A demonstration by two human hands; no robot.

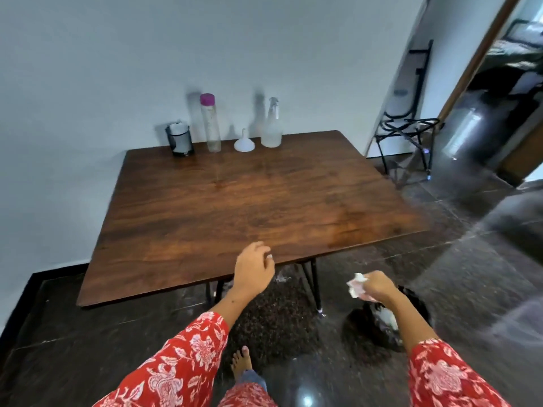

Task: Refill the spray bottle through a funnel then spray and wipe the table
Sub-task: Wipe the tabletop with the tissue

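A plain pale wall point(117, 54) fills the far side, unmarked, with soft shadows where it meets the table. The table point(249, 201) is dark brown wood with strong grain, on thin black metal legs point(315, 283), its far edge against the wall. The floor point(440, 274) is dark polished stone, glossy, with a bright light spot reflected near the bottom edge. A black skirting point(17, 312) runs along the left. At the right, a black metal rack point(408, 136) stands near a wood-framed doorway point(476, 60) that opens on a darker room.
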